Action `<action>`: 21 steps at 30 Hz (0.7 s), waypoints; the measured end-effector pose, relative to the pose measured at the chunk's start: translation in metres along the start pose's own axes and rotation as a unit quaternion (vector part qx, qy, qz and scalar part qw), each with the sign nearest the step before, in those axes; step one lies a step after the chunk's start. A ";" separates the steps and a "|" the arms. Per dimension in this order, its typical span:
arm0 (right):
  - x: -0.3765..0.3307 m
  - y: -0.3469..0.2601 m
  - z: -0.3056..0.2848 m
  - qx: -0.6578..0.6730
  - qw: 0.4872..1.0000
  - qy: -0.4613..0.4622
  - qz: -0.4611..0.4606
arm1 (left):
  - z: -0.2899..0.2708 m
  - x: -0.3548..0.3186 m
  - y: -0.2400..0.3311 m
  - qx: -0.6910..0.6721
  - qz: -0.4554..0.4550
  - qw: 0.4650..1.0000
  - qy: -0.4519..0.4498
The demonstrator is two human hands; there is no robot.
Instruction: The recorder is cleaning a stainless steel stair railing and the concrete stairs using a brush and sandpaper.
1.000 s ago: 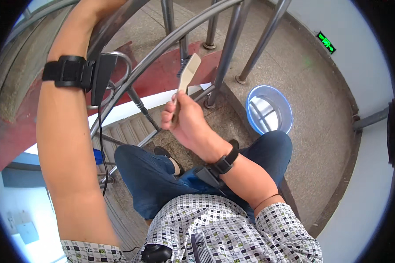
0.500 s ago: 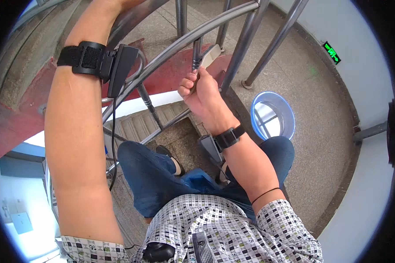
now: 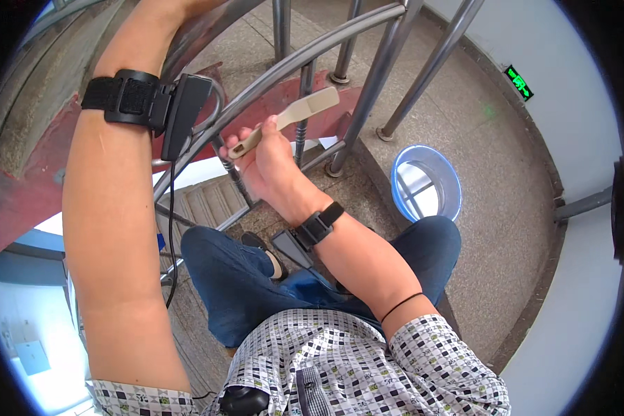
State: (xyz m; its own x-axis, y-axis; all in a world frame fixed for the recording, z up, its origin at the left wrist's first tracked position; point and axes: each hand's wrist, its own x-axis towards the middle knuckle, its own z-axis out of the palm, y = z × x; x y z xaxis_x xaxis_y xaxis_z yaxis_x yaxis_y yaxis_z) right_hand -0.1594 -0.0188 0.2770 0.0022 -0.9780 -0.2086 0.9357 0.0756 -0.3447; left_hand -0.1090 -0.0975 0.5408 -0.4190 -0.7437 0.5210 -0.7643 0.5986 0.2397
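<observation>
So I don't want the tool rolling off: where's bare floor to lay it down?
Bare stone floor lies right of the blue basin, up to the wall. It is crowded around the railing posts, where the right hand holds the beige tool, with the stairwell gap beside it.

speckled stone floor bears a blue basin beside railing posts

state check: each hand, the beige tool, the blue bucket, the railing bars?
right hand: closed around the beige tool's handle
beige tool: held, flat end raised against the handrail
left hand: out of frame at the top, forearm raised along the railing
blue bucket: upright on the floor, water inside
railing bars: fixed, upright
</observation>
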 end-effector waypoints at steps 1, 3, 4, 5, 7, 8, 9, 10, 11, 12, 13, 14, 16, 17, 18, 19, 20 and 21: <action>0.002 -0.005 -0.003 0.004 1.000 0.005 -0.012 | 0.002 0.001 0.001 -0.005 0.004 1.000 -0.002; 0.005 -0.016 -0.003 0.014 1.000 0.011 -0.022 | 0.000 -0.001 0.003 -0.012 0.009 1.000 -0.005; 0.005 -0.019 -0.001 0.026 0.999 0.016 -0.033 | -0.005 -0.005 0.003 -0.013 0.010 1.000 -0.007; 0.004 -0.021 0.001 0.025 0.999 0.022 -0.042 | -0.017 -0.012 -0.002 -0.009 0.005 1.000 -0.007; 0.006 -0.033 -0.004 0.031 0.998 0.024 -0.051 | -0.045 -0.029 -0.001 -0.344 0.126 0.908 -0.205; 0.006 -0.038 -0.008 0.039 0.997 0.025 -0.059 | -0.033 -0.020 -0.001 -0.346 0.127 0.907 -0.205; 0.009 -0.034 -0.008 0.055 0.997 0.017 -0.056 | -0.018 -0.009 -0.006 -0.180 0.074 0.975 -0.111; 0.009 -0.032 -0.008 0.055 0.997 0.017 -0.057 | -0.008 -0.003 -0.001 -0.009 0.022 1.000 -0.017; 0.008 -0.028 -0.007 0.057 0.997 0.017 -0.049 | -0.006 -0.001 -0.004 -0.009 0.022 1.000 -0.018; 0.006 -0.023 -0.007 0.060 0.997 0.019 -0.043 | -0.006 -0.005 0.000 -0.026 -0.002 0.999 -0.026; 0.000 -0.017 -0.003 0.061 0.997 0.018 -0.044 | -0.007 -0.007 0.004 -0.041 -0.026 0.998 -0.032; -0.005 -0.008 0.003 0.063 0.998 0.013 -0.029 | -0.009 -0.006 0.004 -0.040 -0.025 0.998 -0.032; -0.009 0.007 0.004 0.067 0.997 0.012 -0.022 | -0.004 -0.003 0.005 -0.034 -0.001 0.999 -0.012; -0.007 0.009 0.000 0.071 0.997 0.007 -0.017 | 0.003 -0.001 0.010 -0.044 0.009 0.999 -0.017; -0.006 0.016 0.002 0.077 0.997 -0.007 0.000 | 0.001 -0.005 0.014 -0.038 -0.020 0.999 -0.014; -0.003 0.021 0.003 0.079 0.997 -0.014 0.009 | -0.001 -0.007 0.018 -0.032 -0.048 0.998 -0.012; 0.001 0.022 0.003 0.082 0.997 -0.015 0.006 | 0.000 -0.004 0.014 -0.031 -0.044 0.998 -0.013; 0.003 0.024 0.006 0.075 0.997 -0.016 0.004 | -0.003 -0.004 0.008 -0.020 -0.013 1.000 -0.002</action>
State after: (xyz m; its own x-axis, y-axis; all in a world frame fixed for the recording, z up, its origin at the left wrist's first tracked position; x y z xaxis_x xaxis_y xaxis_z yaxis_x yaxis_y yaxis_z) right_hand -0.1345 -0.0212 0.2731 0.0198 -0.9834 -0.1804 0.9780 0.0566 -0.2010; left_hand -0.1118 -0.0892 0.5432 -0.4017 -0.7604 0.5104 -0.7545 0.5906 0.2861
